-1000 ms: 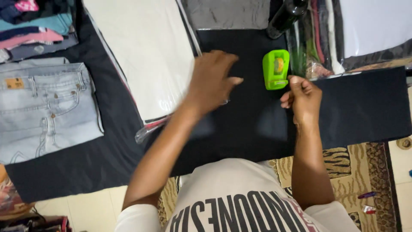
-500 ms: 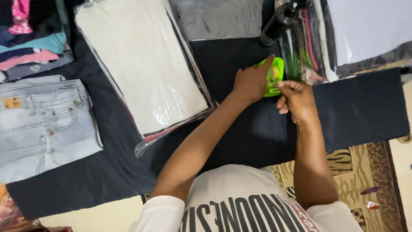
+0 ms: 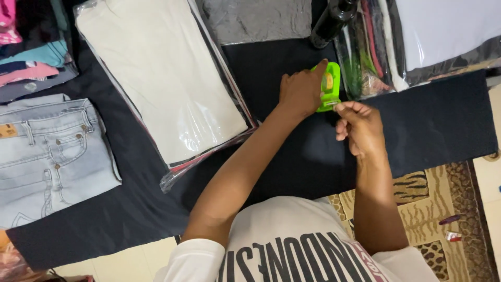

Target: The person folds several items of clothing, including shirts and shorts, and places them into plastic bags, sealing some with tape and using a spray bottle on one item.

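A bright green tape dispenser [image 3: 331,83] stands on the black cloth [image 3: 433,130]. My left hand [image 3: 301,91] grips its left side. My right hand [image 3: 359,128] is just below and to the right of it, fingers pinched at the dispenser's lower end, seemingly on the tape end, which is too thin to make out. A folded cream garment in a clear plastic bag [image 3: 162,78] lies to the left of my left forearm.
Folded pale jeans [image 3: 47,156] lie at far left, with stacked coloured clothes [image 3: 31,62] above them. A grey bagged garment [image 3: 255,21], a dark bottle [image 3: 334,21] and more bagged clothes [image 3: 433,36] sit along the top. A patterned rug [image 3: 433,219] lies at lower right.
My left hand moved from the middle of the cloth over to the green dispenser and took hold of it. My right hand stayed beside the dispenser, fingers now pinched at its lower end.
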